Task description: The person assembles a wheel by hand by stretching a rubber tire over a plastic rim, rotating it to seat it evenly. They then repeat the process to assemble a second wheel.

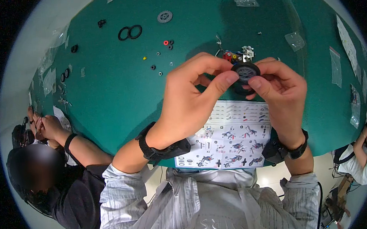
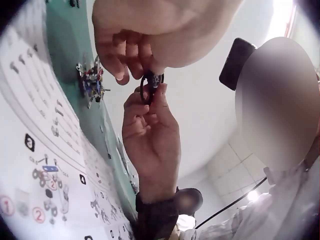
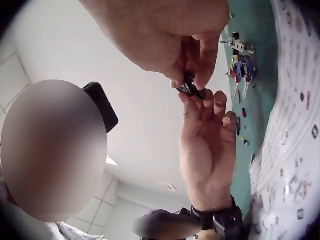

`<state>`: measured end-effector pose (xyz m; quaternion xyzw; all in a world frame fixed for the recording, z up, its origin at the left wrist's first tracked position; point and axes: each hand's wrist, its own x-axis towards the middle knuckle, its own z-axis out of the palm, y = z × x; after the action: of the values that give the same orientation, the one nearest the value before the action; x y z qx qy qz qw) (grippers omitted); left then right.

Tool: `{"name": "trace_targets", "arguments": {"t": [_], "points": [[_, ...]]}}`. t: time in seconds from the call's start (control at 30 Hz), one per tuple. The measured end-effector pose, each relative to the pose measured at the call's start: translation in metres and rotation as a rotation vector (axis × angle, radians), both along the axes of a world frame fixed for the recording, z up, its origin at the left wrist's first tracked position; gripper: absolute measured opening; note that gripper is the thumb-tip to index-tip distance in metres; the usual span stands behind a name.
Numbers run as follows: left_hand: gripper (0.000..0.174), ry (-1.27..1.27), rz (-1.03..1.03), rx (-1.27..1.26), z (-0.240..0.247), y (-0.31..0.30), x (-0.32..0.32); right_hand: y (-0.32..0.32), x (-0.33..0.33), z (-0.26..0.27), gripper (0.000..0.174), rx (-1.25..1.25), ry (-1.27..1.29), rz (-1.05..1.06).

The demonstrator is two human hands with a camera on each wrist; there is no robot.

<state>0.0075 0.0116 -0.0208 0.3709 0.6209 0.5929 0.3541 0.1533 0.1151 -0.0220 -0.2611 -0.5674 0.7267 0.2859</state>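
Between both hands, above the green table, is a small wheel with a grey spoked hub point(image 1: 246, 73) and a black rubber tyre point(image 2: 142, 92). My left hand point(image 1: 190, 91) pinches the wheel's left side between thumb and fingers. On the opposite side, my right hand point(image 1: 284, 85) pinches it with thumb and index finger. Part of the black rubber hangs below the hub in the head view. Fingers hide some of the rim. Just beyond the wheel, a partly built model point(image 1: 248, 53) of metal plates with red and blue pieces lies on the table.
A printed instruction sheet point(image 1: 234, 147) lies at the near edge. Farther off are two loose tyres point(image 1: 135, 31), a grey spoked disc point(image 1: 165, 16), a red ring point(image 1: 166, 43) and several small parts. Plastic bags point(image 1: 336, 67) lie right. Another person's arm point(image 1: 84, 149) is at left.
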Motion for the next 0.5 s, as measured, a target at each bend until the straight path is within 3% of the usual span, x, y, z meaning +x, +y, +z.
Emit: {"name": "trace_targets", "arguments": {"t": [0.3, 0.5], "points": [[0.011, 0.206, 0.017, 0.101, -0.0067, -0.0024, -0.0004, 0.0001, 0.0010, -0.0050, 0.015, 0.101, 0.027, 0.026], [0.013, 0.337, -0.044, 0.106, -0.0028, -0.0023, -0.0038, -0.0063, -0.0050, 0.0024, 0.012, -0.024, 0.004, -0.071]]}}
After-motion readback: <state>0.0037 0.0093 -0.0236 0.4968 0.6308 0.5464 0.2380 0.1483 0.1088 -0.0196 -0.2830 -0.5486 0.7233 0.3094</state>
